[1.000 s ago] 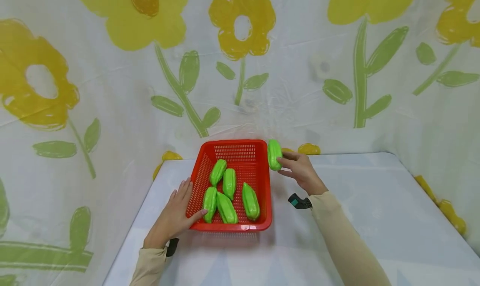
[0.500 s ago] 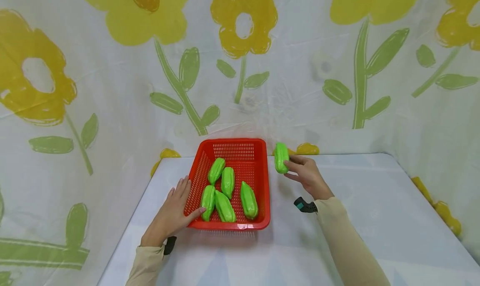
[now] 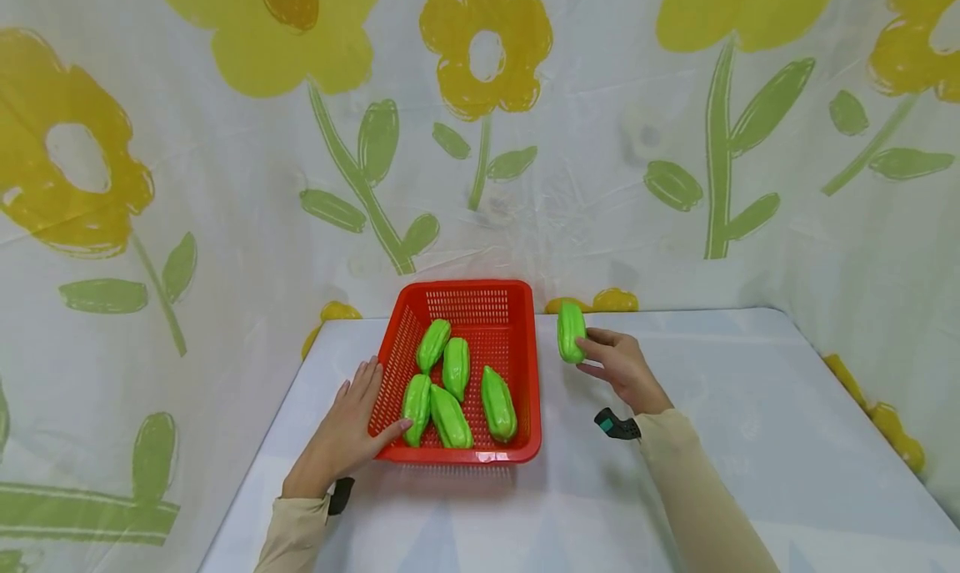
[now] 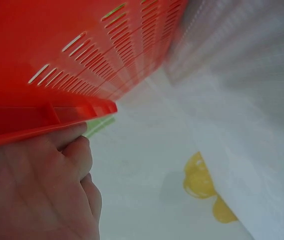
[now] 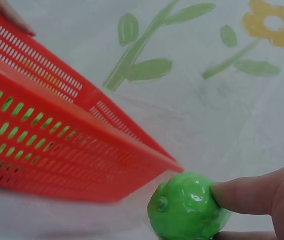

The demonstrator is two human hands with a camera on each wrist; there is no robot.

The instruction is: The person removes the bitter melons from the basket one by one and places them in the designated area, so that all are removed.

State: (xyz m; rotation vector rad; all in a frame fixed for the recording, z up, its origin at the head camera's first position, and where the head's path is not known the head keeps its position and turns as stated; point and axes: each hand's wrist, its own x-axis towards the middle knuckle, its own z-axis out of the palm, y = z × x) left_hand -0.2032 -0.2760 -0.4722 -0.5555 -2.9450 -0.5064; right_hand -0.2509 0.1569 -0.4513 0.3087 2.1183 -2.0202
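A glossy, bright green ribbed fruit (image 3: 572, 332) is pinched between the thumb and fingers of my right hand (image 3: 621, 367). It hangs upright, to the right of the red basket (image 3: 534, 373). In the right wrist view the fruit (image 5: 186, 207) shows a rounded end with a small nub, near the basket's corner. My left hand (image 3: 343, 431) rests on the basket's left rim with its fingers straight, the thumb reaching over the front left corner. The left wrist view shows that hand (image 4: 42, 185) against the underside of the rim. Several more green ribbed fruits (image 3: 456, 369) lie inside the basket.
The basket has slotted walls and stands on a pale table (image 3: 720, 406) toward its left side. Behind the table hangs a white curtain (image 3: 585, 181) printed with yellow flowers. A black wrist strap (image 3: 617, 424) shows at my right wrist.
My right hand has moved rightward, away from the basket's right rim, and lower in view, with the green ribbed fruit still pinched. My left hand stays on the basket rim.
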